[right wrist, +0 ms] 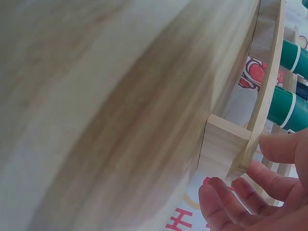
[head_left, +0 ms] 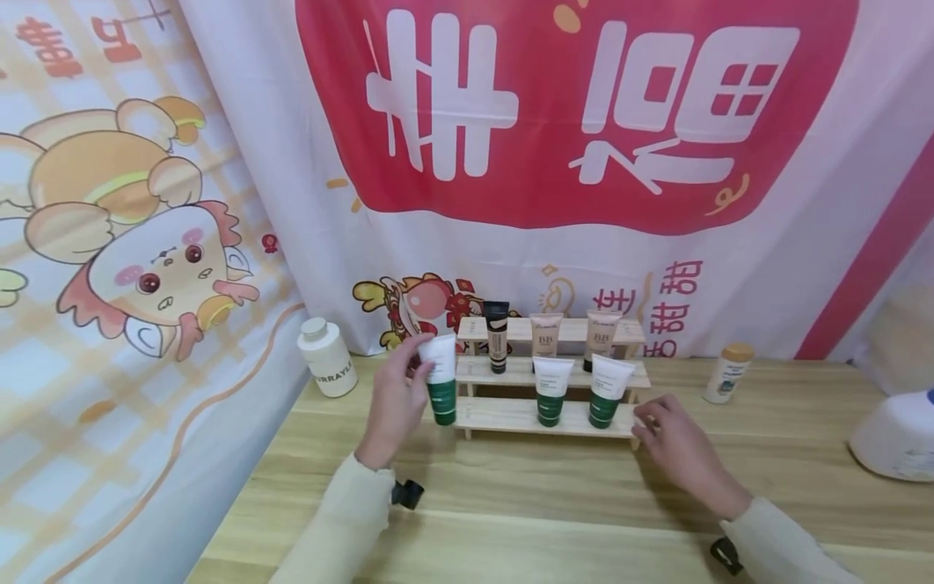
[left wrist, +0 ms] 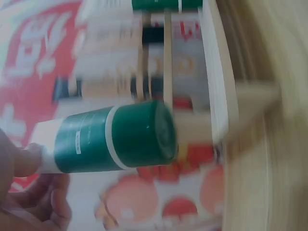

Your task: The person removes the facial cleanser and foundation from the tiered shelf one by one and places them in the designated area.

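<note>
My left hand pinches the white upper part of a white-and-green squeeze tube, held by the left end of a stepped wooden display rack. In the left wrist view, the green cap of this tube points toward the rack, apart from it. At the rack's right end, my right hand grips the corner of the lowest shelf between thumb and fingers. Two matching green-capped tubes stand on that shelf. Behind them are a black tube and two beige BB tubes.
A white bottle stands on the wooden table at the left. To the right are a small white bottle with a tan cap and a large white container. A printed red-and-white curtain hangs close behind the rack.
</note>
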Action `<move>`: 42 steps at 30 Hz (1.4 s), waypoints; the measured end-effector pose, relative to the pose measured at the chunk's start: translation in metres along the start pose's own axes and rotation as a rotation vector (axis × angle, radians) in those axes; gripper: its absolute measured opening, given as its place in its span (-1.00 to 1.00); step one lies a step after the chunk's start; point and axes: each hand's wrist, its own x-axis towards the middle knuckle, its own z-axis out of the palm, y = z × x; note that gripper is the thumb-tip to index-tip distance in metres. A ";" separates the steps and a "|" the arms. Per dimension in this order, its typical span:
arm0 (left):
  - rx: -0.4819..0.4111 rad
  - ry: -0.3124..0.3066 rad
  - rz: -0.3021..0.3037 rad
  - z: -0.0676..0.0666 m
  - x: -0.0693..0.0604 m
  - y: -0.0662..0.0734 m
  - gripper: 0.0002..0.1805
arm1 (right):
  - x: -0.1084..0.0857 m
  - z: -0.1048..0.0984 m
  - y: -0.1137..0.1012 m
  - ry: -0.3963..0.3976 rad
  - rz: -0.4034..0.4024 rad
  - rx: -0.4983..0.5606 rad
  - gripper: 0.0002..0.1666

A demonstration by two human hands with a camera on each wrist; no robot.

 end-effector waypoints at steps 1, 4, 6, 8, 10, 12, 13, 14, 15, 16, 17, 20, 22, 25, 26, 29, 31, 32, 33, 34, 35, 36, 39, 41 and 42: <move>0.027 -0.017 -0.049 -0.002 0.004 -0.007 -0.55 | 0.000 0.000 0.001 -0.002 0.000 -0.001 -0.66; 0.105 -0.110 -0.198 -0.002 0.015 -0.030 -0.56 | -0.001 0.000 0.002 -0.004 0.003 0.003 -0.66; 0.122 -0.199 -0.288 0.003 0.020 -0.048 -0.55 | -0.001 0.001 0.003 -0.007 0.009 0.007 -0.66; 0.140 -0.281 -0.363 0.011 0.025 -0.066 -0.56 | -0.001 0.002 0.002 -0.006 0.014 0.009 -0.66; 0.153 -0.342 -0.411 0.019 0.029 -0.080 -0.56 | -0.001 0.003 0.002 -0.007 0.017 0.013 -0.66; 0.172 -0.377 -0.425 0.026 0.033 -0.091 -0.58 | 0.000 0.004 0.001 -0.003 0.014 0.015 -0.66; 0.193 -0.386 -0.427 0.029 0.035 -0.095 -0.60 | 0.000 0.004 0.000 -0.002 0.014 0.014 -0.66; 0.203 -0.392 -0.431 0.032 0.036 -0.098 -0.62 | 0.000 0.004 0.000 -0.001 0.013 0.013 -0.66; 0.217 -0.398 -0.432 0.034 0.038 -0.100 -0.65 | 0.000 0.004 -0.001 -0.001 0.013 0.014 -0.66; 0.228 -0.407 -0.442 0.036 0.039 -0.101 -0.68 | 0.000 0.004 -0.001 -0.001 0.013 0.013 -0.66; 0.237 -0.417 -0.452 0.038 0.040 -0.102 -0.71 | 0.000 0.004 -0.001 -0.001 0.014 0.011 -0.66; 0.248 -0.440 -0.519 0.042 0.042 -0.102 -0.77 | 0.001 0.002 -0.002 -0.001 0.017 0.005 -0.66; 0.245 -0.453 -0.567 0.044 0.042 -0.102 -0.79 | 0.000 0.002 -0.002 -0.003 0.018 0.004 -0.66; 0.242 -0.466 -0.615 0.048 0.041 -0.103 -0.79 | 0.000 0.001 -0.002 -0.003 0.024 0.002 -0.67; 0.238 -0.469 -0.629 0.049 0.041 -0.103 -0.78 | 0.000 0.000 -0.002 -0.003 0.026 0.002 -0.67; 0.265 -0.470 -0.626 0.052 0.039 -0.106 -0.77 | -0.001 0.000 -0.001 -0.002 0.032 0.003 -0.67; 0.306 -0.450 -0.600 0.052 0.038 -0.105 -0.75 | -0.001 0.000 -0.001 -0.001 0.032 0.005 -0.67; 0.333 -0.431 -0.581 0.051 0.036 -0.104 -0.74 | -0.001 0.000 0.000 0.000 0.031 0.008 -0.67; 0.357 -0.408 -0.555 0.049 0.035 -0.101 -0.73 | -0.001 0.001 0.000 -0.001 0.031 0.010 -0.67; 0.370 -0.378 -0.527 0.047 0.034 -0.096 -0.72 | -0.001 0.001 0.000 -0.002 0.032 0.014 -0.68; 0.372 -0.343 -0.487 0.043 0.033 -0.090 -0.70 | -0.001 0.001 0.000 -0.003 0.031 0.017 -0.68; 0.371 -0.303 -0.442 0.040 0.032 -0.083 -0.70 | 0.000 0.001 0.001 -0.005 0.031 0.021 -0.68; 0.291 -0.190 -0.250 0.030 0.027 -0.050 -0.73 | 0.000 0.000 0.004 -0.011 0.028 0.039 -0.70; 0.208 -0.148 -0.082 0.026 0.023 -0.025 -0.74 | 0.002 0.000 0.006 -0.016 0.027 0.052 -0.70; 0.173 -0.141 0.008 0.026 0.021 -0.013 -0.73 | 0.003 -0.001 0.007 -0.020 0.028 0.062 -0.70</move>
